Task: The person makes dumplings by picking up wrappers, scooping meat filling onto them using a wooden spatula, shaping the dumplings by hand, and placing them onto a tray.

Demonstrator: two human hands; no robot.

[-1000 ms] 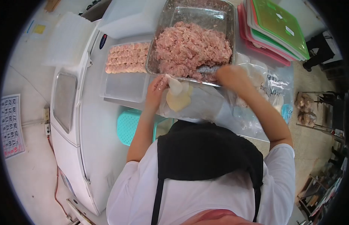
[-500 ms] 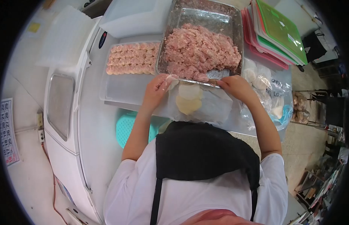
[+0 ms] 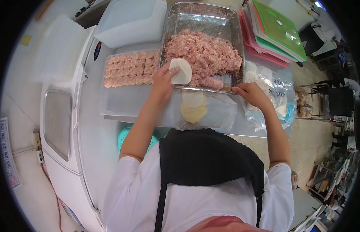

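While the left hand [image 3: 163, 82] pinches a smooth round wrapper [image 3: 183, 73], the right hand [image 3: 253, 94] pinches a slim handle [image 3: 227, 88].

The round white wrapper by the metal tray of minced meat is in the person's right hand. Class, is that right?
Not quite: the head view shows the round white wrapper in the left hand. It is indeed by the metal tray of minced meat.

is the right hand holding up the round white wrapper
No, the left hand holds up the round white wrapper, with the right hand apart from it.
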